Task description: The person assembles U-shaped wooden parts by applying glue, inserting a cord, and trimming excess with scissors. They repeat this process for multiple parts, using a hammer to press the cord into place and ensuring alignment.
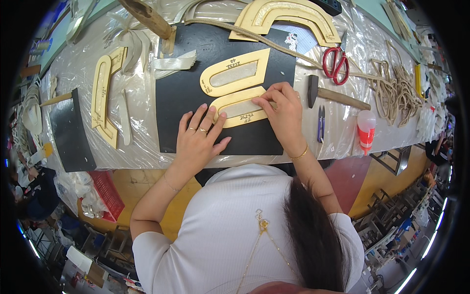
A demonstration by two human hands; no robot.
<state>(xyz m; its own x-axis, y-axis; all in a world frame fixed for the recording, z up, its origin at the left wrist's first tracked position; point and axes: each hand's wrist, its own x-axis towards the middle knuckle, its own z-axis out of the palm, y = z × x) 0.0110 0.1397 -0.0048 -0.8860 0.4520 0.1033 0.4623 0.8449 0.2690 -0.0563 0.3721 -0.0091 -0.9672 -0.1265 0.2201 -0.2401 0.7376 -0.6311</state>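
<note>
Two pale yellow U-shaped templates, each with a greyish-beige piece in its window, lie on a black mat (176,105). My left hand (199,134) rests with fingers spread, its fingertips on the rounded left end of the nearer template (240,119). At the right end of that template my right hand (285,111) has thumb and fingers pinched together over the edge of the greyish-beige piece (235,109). What the pinch holds, if anything, is hidden. Just beyond lies the farther template (208,82), touched by neither hand.
Right of the mat are a hammer (342,98), red-handled scissors (337,68), small blue snips (321,123), a red-and-clear bottle (366,128) and bundled cord (394,88). A wooden handle (149,18) stands at the back. More templates (101,85) lie left; a larger curved one (289,12) lies behind.
</note>
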